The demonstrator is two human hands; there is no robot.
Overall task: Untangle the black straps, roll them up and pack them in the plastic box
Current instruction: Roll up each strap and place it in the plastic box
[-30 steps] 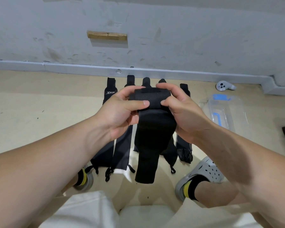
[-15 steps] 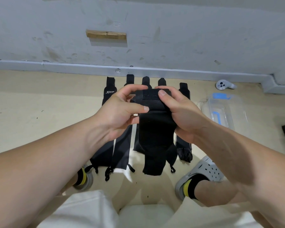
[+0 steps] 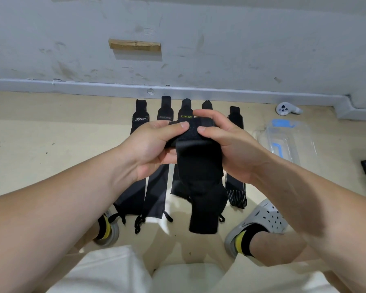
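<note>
While left hand [image 3: 152, 144] & right hand [image 3: 230, 144] both pinch the rolled top of the black strap [image 3: 199, 166] in mid-air, its loose tail hangs straight down below their grip, w/ the plastic box [image 3: 287, 140] on the floor [image 3: 51, 134] nearer the right hand

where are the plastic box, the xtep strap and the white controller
plastic box [image 3: 302, 142]: head view, on its clear wall
xtep strap [image 3: 140, 119]: head view, on the white logo
white controller [image 3: 284, 108]: head view, on its round button face
</note>
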